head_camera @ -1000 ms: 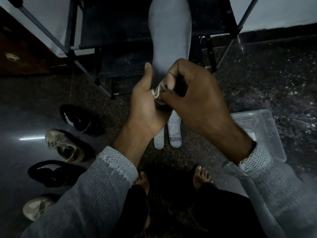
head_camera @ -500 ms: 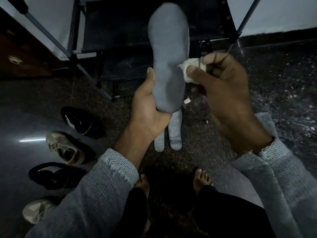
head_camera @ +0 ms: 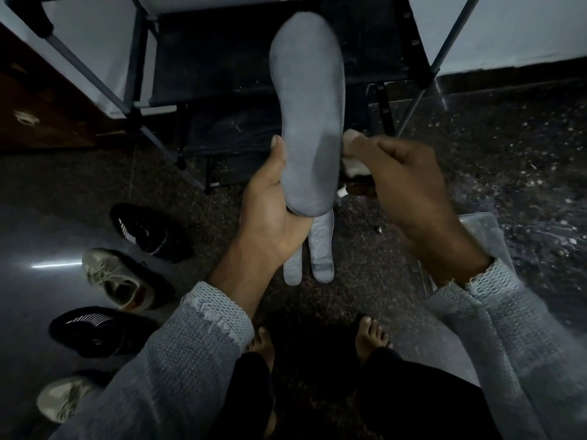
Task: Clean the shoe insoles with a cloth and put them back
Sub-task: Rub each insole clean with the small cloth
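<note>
My left hand (head_camera: 273, 217) grips the heel end of a grey insole (head_camera: 309, 100) and holds it upright, toe pointing away. My right hand (head_camera: 403, 188) pinches a small whitish cloth (head_camera: 351, 150) against the insole's right edge near the heel. Two more pale insoles (head_camera: 319, 252) lie side by side on the floor under my hands, partly hidden by them.
A black shoe rack (head_camera: 222, 58) with metal legs stands ahead. Several shoes line the left: a black one (head_camera: 146, 231), a beige one (head_camera: 117, 277), another black one (head_camera: 92, 331), another beige one (head_camera: 63, 398). A clear plastic box (head_camera: 482, 230) sits right. My bare feet (head_camera: 371, 336) are below.
My right hand with the cloth went from the insole's heel up its right edge, then slid back down the edge to near the heel. The left hand kept its grip.
</note>
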Tool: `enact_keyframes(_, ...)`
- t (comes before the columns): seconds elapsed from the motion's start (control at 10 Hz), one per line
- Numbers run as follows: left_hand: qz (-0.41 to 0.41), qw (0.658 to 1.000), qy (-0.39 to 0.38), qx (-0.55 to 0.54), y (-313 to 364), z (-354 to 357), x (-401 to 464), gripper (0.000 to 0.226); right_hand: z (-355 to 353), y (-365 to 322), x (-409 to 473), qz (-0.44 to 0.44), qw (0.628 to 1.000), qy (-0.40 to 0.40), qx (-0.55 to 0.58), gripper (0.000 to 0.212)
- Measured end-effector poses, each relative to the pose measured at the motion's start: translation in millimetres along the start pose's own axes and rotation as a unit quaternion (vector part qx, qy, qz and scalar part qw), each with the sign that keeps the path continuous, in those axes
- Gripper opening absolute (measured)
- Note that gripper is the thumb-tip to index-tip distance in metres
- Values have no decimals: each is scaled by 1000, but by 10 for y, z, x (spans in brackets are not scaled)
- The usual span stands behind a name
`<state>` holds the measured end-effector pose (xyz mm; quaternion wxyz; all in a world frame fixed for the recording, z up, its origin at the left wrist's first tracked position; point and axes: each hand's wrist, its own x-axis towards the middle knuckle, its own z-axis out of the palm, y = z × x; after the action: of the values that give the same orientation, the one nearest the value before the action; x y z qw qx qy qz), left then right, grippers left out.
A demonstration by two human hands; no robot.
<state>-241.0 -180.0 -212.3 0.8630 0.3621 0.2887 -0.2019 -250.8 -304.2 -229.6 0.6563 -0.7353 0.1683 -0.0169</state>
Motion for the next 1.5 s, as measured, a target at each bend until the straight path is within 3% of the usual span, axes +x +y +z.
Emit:
enact_keyframes(0.2, 13, 998, -13, 60, -86, -55, 77, 52, -13, 24, 16, -14, 1000, -6, 10, 11)
enact_keyframes(0.3, 35, 989, -67, 126, -36, -154, 190, 49, -48, 22, 20, 3, 1000, -18, 22, 8)
enact_keyframes(0.4, 98, 978, -48, 179, -7, -261, 324, 43, -113, 44, 40, 30, 998, -47, 3, 7)
enact_keyframes(0.6, 202, 946, 53, 250, 12, -373, 425, 11, -119, 117, 46, 26, 994, -85, -61, 11)
enact_keyframes(1.5, 174, 929, -6, 326, -105, -395, 474, 19, -230, 215, 111, -5, 995, -15, -94, 14)
